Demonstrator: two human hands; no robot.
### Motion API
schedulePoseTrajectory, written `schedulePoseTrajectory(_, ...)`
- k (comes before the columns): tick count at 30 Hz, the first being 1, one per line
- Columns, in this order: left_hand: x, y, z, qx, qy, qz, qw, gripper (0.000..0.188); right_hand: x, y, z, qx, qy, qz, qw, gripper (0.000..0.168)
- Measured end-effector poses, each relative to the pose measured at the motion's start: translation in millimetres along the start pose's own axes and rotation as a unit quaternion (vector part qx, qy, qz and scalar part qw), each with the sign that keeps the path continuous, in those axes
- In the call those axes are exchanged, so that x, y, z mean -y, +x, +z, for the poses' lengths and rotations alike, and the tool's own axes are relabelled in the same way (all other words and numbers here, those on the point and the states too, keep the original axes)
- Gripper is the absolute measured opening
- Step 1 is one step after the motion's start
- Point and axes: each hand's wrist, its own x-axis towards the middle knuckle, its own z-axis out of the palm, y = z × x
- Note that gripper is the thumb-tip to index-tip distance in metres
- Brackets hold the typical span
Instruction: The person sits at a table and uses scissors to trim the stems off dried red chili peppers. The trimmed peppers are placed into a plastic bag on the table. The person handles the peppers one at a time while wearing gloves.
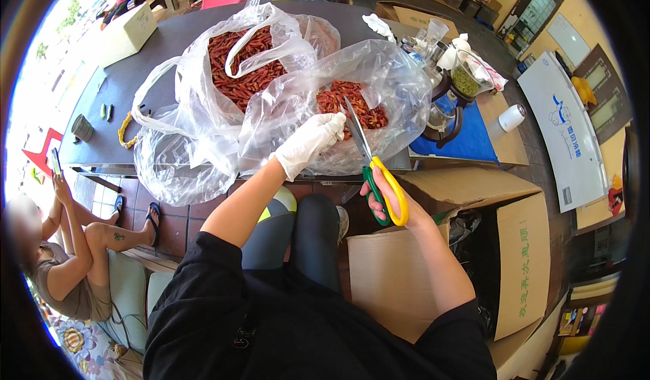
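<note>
My left hand, in a white glove, is pinched closed above a clear plastic bag of red dried chili pieces. Whether something small sits between its fingertips, I cannot tell. My bare right hand grips scissors with one yellow and one green handle. Their blades stand apart, tips up beside the left fingertips, over the chilies. To the left, a larger clear bag with loop handles holds whole red dried chilies. Both bags lie on a dark table, and their near edges overhang it.
An opened cardboard box lined with black plastic stands at my right. Glassware and a jar of green bits stand by a blue mat. A cup and a white box are on the table's left. A seated person holds a phone at left.
</note>
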Motion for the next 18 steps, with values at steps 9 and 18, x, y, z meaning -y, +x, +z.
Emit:
schedulePoseTrajectory(9,9.5,4.7,5.2,0.040,-0.003,0.050,0.998,0.044,-2.0,5.2,4.2,-0.043,-0.008,-0.003,0.999,0.061)
schedulePoseTrajectory(18,-9.7,40.3,-32.9,-0.001,-0.296,-0.132,0.946,0.066,3.8,-4.7,-2.0,-0.049,-0.040,-0.027,0.998,0.050)
